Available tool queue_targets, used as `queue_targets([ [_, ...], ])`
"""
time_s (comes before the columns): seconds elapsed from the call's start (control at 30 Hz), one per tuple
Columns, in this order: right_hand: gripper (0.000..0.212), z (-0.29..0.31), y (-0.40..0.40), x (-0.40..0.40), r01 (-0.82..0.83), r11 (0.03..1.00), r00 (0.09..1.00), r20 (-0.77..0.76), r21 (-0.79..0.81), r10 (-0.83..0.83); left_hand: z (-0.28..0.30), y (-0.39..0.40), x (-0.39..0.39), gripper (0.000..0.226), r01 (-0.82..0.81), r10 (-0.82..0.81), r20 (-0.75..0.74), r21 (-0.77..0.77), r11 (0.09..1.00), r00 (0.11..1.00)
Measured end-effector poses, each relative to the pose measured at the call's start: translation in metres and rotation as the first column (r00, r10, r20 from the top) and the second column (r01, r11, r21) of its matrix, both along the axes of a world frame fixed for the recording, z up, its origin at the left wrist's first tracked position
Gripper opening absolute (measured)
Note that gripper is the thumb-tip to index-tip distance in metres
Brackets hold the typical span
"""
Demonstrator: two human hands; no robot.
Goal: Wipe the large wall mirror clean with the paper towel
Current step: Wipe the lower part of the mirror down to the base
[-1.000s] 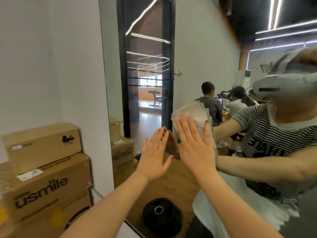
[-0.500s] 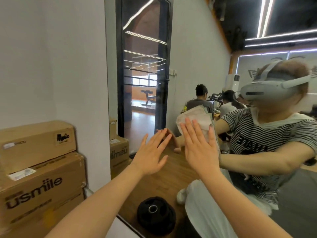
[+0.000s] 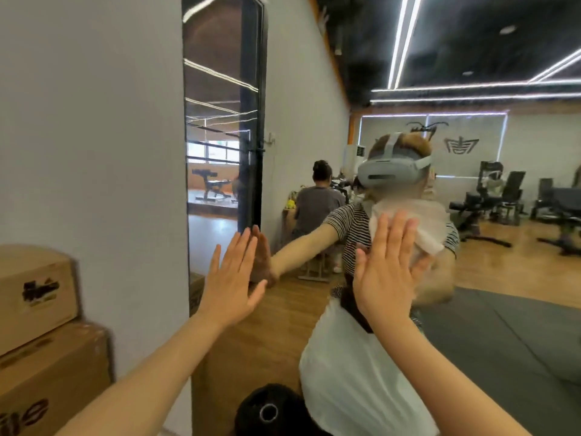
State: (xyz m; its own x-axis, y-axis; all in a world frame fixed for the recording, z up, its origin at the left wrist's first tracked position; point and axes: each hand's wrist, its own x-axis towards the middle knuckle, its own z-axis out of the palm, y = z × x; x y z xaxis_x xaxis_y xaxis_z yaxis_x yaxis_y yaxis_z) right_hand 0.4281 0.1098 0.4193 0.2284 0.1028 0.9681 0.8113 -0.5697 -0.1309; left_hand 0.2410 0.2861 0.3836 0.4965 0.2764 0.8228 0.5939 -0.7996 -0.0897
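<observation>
The large wall mirror (image 3: pixel 471 309) fills the right two thirds of the head view, its left edge meeting the white wall. My right hand (image 3: pixel 388 265) lies flat with straight fingers, pressing a white paper towel (image 3: pixel 421 225) against the glass at about chest height. My left hand (image 3: pixel 234 278) rests open and flat on the mirror near its left edge, fingertips touching their reflection. The glass shows my reflection with a headset and striped shirt.
Stacked cardboard boxes (image 3: pixel 41 341) stand against the white wall (image 3: pixel 94 152) at the lower left. A black weight plate (image 3: pixel 267 410) lies on the floor by the mirror's foot. Seated people, gym benches and a dark doorway appear only as reflections.
My right hand has slid the paper towel to the right across the glass, away from my left hand. The left hand stays planted near the mirror's left edge. The camera view has turned right.
</observation>
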Motion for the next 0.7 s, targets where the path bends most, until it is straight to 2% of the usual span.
queue_targets([
  [0.17,0.068,0.007,0.077,-0.054,0.016,0.996,0.997,0.080,-0.089,-0.009,-0.007,0.056,-0.021,0.112,0.072,-0.069,-0.087,0.038,0.997,0.994],
  [0.27,0.064,0.012,0.117,-0.089,0.010,0.980,0.985,0.169,-0.197,0.024,-0.012,0.069,-0.022,0.116,0.109,-0.104,-0.093,0.053,0.993,0.990],
  [0.37,0.059,0.015,0.116,-0.090,0.023,0.955,0.972,0.232,-0.295,0.048,-0.015,0.073,-0.021,0.115,0.128,-0.124,-0.088,0.047,0.991,0.988],
  [0.43,0.058,0.016,0.093,-0.072,0.049,0.954,0.972,0.236,-0.297,0.024,-0.015,0.074,-0.022,0.116,0.139,-0.134,-0.084,0.051,0.989,0.987],
  [0.57,0.056,0.012,0.061,-0.053,0.064,0.995,0.998,0.025,-0.079,-0.062,-0.015,0.075,-0.022,0.125,0.182,-0.178,-0.074,0.048,0.982,0.981],
  [0.67,0.061,0.016,0.090,-0.076,0.036,0.994,0.981,-0.195,0.104,-0.016,-0.015,0.073,-0.022,0.128,0.190,-0.187,-0.066,0.038,0.981,0.980],
  [0.7,0.062,0.018,0.104,-0.087,0.037,0.993,0.975,-0.224,0.114,-0.011,-0.015,0.073,-0.022,0.125,0.191,-0.188,-0.061,0.038,0.981,0.980],
])
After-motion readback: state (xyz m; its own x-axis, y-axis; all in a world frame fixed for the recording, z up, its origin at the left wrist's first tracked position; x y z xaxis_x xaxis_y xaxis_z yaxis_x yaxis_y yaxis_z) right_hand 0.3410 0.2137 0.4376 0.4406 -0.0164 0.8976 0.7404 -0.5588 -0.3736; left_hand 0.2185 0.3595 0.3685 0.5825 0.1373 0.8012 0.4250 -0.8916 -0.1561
